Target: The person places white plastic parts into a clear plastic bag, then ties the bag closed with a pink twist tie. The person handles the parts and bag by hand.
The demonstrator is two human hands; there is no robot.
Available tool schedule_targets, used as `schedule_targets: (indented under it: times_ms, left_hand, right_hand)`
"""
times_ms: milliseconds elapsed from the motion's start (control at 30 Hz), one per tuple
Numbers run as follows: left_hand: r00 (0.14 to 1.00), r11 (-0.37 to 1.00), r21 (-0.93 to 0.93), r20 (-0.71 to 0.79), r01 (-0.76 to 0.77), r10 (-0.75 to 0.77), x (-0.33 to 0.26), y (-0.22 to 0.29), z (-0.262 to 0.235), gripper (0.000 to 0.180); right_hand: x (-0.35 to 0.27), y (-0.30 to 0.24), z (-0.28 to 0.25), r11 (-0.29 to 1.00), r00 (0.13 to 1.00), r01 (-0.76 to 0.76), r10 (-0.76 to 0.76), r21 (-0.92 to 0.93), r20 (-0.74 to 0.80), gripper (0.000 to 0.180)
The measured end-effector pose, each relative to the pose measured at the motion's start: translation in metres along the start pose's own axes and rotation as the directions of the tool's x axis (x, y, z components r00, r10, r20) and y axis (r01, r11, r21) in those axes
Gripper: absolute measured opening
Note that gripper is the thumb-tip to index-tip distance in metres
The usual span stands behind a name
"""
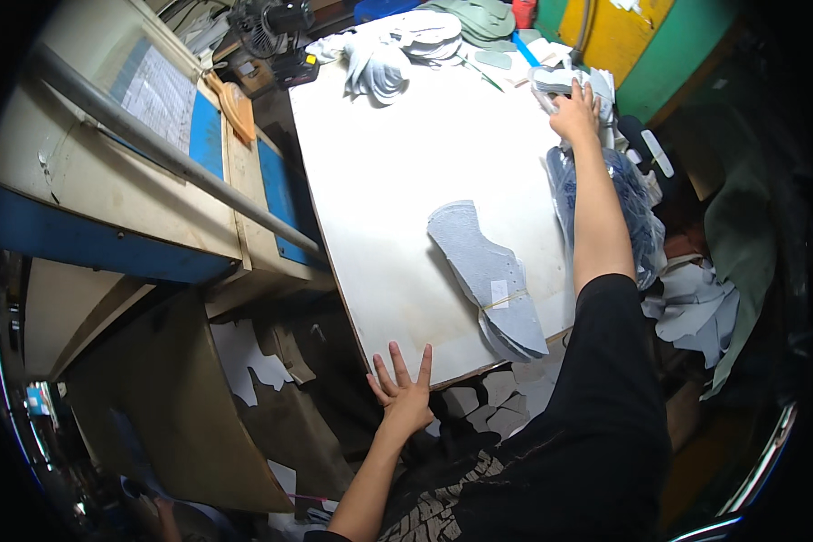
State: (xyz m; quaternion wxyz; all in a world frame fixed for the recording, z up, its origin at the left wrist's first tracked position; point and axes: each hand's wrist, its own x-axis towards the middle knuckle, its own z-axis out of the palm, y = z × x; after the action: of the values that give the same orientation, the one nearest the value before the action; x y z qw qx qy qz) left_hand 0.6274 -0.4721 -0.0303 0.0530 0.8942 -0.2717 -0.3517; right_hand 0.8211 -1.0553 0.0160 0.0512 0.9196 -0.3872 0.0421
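Observation:
My left hand rests at the table's near left corner, its fingers spread and nothing in it. Far to the right, my right hand reaches over a small stack of pale grey cut pieces; its fingers are stretched out on or just over the stack, and the fingertips are partly hidden among the pieces. Between the two arms lies a bundle of blue-grey, boot-shaped cut pieces, bound with a thin band that holds a small white paper slip. One end of the bundle overhangs the near edge of the white table.
More bundles of light cut pieces lie along the table's far side, beside green pieces. A dark plastic bag sits under my right forearm. Left of the table stands a cream-and-blue machine with a grey pipe. Scraps hang at right.

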Motion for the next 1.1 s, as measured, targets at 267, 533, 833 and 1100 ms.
schedule_targets:
  times_ms: [267, 533, 833, 1100]
  left_hand:
    - [0.999, 1.000, -0.027, -0.051, -0.014, 0.012, 0.002, -0.003, 0.011, 0.120]
    - [0.995, 1.000, -0.007, -0.096, -0.006, 0.005, -0.003, 0.005, 0.005, 0.118]
    - [1.000, 0.999, -0.036, -0.011, 0.025, -0.025, -0.004, 0.006, -0.004, 0.121]
    - [0.998, 0.999, 0.043, -0.054, 0.027, -0.024, -0.003, 0.007, 0.004, 0.122]
  right_hand:
    - [0.023, -0.002, 0.004, 0.990, 0.960, 0.114, -0.131, -0.085, -0.249, 0.050]
    - [0.011, -0.010, 0.019, 0.989, 0.981, 0.000, 0.029, 0.148, -0.194, 0.071]
    - [0.034, -0.021, 0.031, 0.971, 0.972, -0.210, 0.220, 0.112, -0.085, 0.058]
    - [0.053, 0.013, 0.037, 0.765, 0.922, -0.085, 0.303, 0.638, -0.240, 0.041]
